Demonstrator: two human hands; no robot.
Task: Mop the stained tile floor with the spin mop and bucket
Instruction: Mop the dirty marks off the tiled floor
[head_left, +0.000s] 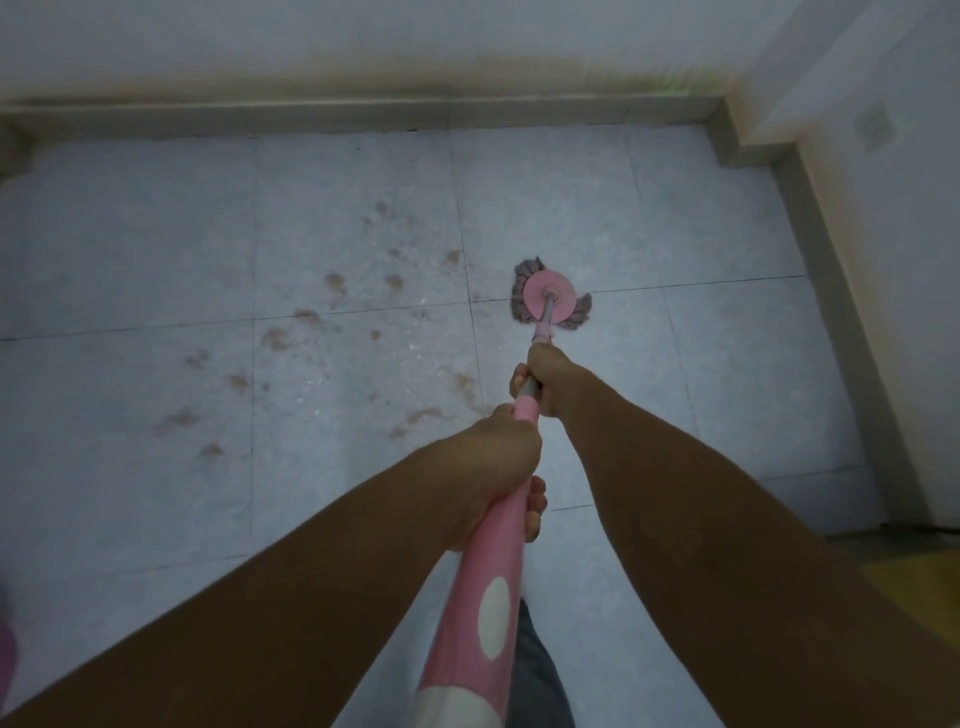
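At your far left a sliver of something pink (6, 654) shows at the frame edge, too cropped to identify. Brown stains (332, 332) are scattered over the pale tile floor (130, 234) left of centre. Your left hand (498, 467) is closed around the pink, white-spotted mop handle (488, 587), nearer your body. Your right hand (537, 382) is wrapped around the handle farther down, where pink meets grey. The mop head (548, 297), a pink disc with grey strands, rests on the floor just right of the stains. A baseboard (831, 291) runs along the right wall (893, 208).
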